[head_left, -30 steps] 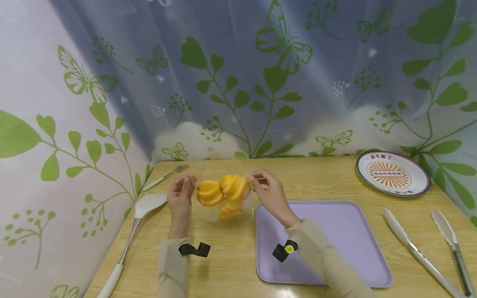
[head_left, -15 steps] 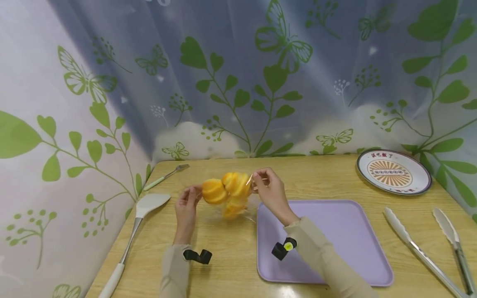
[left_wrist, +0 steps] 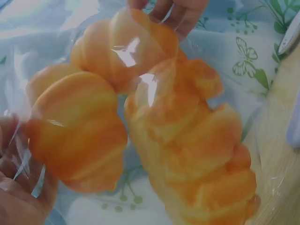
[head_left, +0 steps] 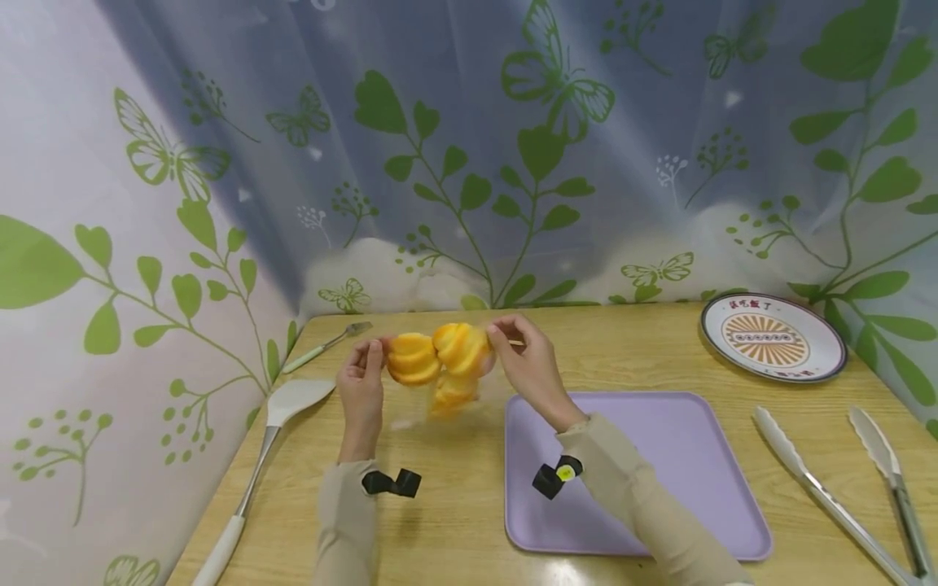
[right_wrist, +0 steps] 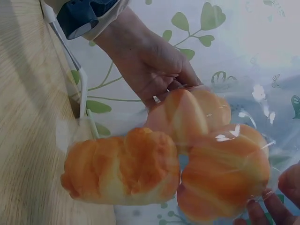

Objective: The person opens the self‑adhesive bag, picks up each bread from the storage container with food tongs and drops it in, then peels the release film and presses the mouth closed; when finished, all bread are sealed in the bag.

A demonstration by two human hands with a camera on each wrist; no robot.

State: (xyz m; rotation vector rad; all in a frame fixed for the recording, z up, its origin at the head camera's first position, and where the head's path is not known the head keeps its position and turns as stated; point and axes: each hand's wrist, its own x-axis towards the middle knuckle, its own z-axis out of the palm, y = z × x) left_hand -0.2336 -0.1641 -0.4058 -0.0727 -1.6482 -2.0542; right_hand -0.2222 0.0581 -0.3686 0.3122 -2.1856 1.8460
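Three golden bread rolls [left_wrist: 77, 131] sit inside a clear plastic bag [right_wrist: 70, 129], held up above the table. My left hand [head_left: 361, 399] pinches the bag's left side, thumb uppermost, close against one roll. On the other side my right hand [head_left: 533, 366] grips the bag between thumb and bent fingers. Two rounded rolls lie side by side between the hands in the head view. The longer, knotted roll [right_wrist: 122, 166] hangs below them. Glare streaks the film in both wrist views.
A lilac tray [head_left: 677, 464] lies under my right forearm. To the left are a white-headed turner [head_left: 296, 400] and a small fork [head_left: 326, 348]. A patterned plate [head_left: 773, 338] stands at the back right, with metal tongs [head_left: 828, 505] in front. Printed curtains enclose the table.
Both hands have raised the bag of rolls a little. The bag shifted right, then back left, with both hands keeping their grip.
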